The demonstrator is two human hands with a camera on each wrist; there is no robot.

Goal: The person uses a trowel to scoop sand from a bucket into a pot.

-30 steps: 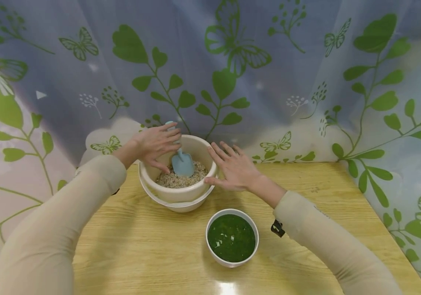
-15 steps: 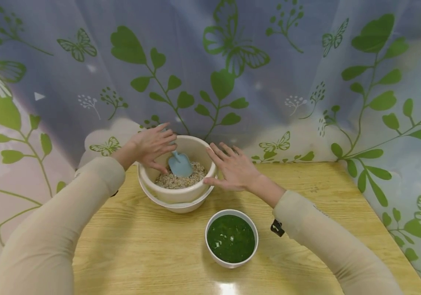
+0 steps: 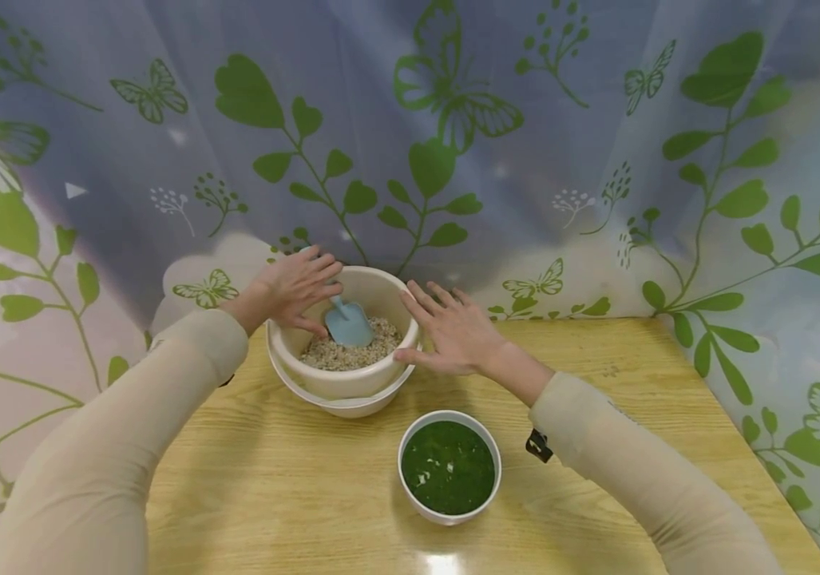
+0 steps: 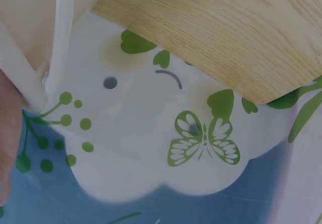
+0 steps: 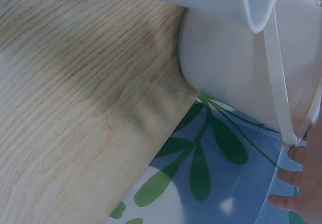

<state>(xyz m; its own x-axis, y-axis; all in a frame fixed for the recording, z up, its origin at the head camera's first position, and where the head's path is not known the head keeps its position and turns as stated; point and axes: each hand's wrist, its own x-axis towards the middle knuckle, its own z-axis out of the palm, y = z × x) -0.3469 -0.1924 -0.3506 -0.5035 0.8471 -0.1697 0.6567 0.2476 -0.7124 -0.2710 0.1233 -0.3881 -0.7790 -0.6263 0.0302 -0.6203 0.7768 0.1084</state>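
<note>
Both hands are up at the bucket [image 3: 341,375] that sits near the far edge of the table [image 3: 251,479], a bit left of the middle. The left hand [image 3: 295,289] comes in over the bucket's left rim with fingers spread and mostly straight, tips hanging over the inside, right by the handle of the little blue scoop [image 3: 347,322]. Can't tell for sure if it actually touches the handle, but the fingers aren't wrapped around anything, so I'd call it loose and not gripping. The right hand [image 3: 453,329] is flat and splayed too, palm down, with the thumb lying against the bucket's right rim and the other fingers pointing toward the far edge. Both forearms, in beige sleeves [image 3: 129,431], angle in from the near corners toward the bucket, so the hands sort of bracket it from either side. The scoop stands tilted in the grain [image 3: 374,351] inside the bucket, blade down, between the two hands and closer to the left one. A white bowl [image 3: 449,513] of green stuff sits nearer the front edge, just under the right forearm, apart from the bucket. The wrist views mostly show table edge, leafy curtain [image 4: 201,143] and bucket wall [image 5: 231,68].
</note>
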